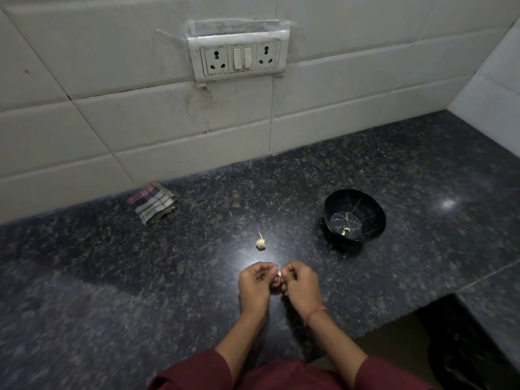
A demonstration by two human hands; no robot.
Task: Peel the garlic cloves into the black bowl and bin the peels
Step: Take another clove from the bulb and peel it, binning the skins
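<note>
A pale garlic clove sits between the fingertips of both hands above the dark granite counter. My left hand and my right hand meet at it, fingers curled and pinching it. A small garlic piece with a stem lies on the counter just beyond my hands. The black bowl with gold crack lines stands to the right and farther back, with one peeled clove inside.
A folded checked cloth lies against the tiled wall at the back left. A socket and switch panel is on the wall. A dark bin sits below the counter's cut-out edge at the lower right.
</note>
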